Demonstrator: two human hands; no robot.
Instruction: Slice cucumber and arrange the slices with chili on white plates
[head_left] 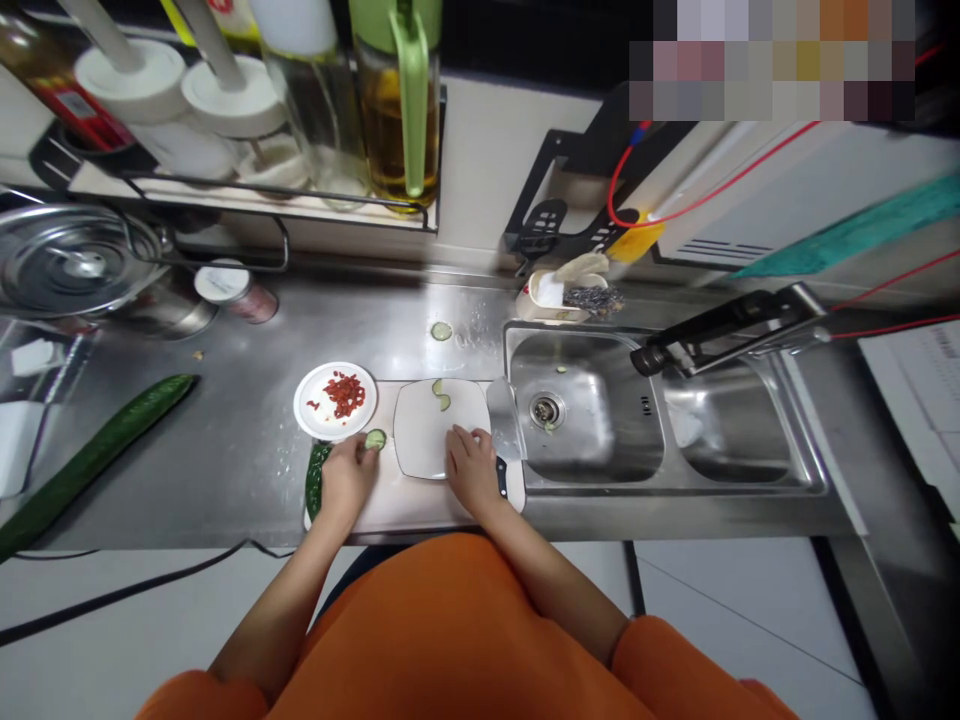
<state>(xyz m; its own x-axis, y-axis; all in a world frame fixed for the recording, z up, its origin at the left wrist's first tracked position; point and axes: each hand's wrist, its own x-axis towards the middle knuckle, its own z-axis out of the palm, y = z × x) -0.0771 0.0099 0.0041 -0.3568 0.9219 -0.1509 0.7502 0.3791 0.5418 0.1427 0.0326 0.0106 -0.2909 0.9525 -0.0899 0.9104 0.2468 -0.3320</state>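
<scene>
Between the fingertips of my left hand (349, 484) is a round cucumber slice (376, 439), held just left of a white squarish plate (420, 445). Pieces of cucumber (442, 401) lie near the far edge of that plate. My right hand (472, 470) rests on the plate's right side, its fingers extended over the rim. Under the plate is a pale cutting board (405, 512). A cleaver (507, 420) lies at the board's right end, black handle toward me. A dark green cucumber length (316, 482) sits beside my left hand, partly covered by it.
Beyond my left hand stands a round white plate (306, 425) with chopped red pieces. A whole cucumber (97, 455) lies far left. Another slice (441, 331) is on the steel counter. The double sink (600, 470) is at right; a bottle rack (300, 200) hangs behind.
</scene>
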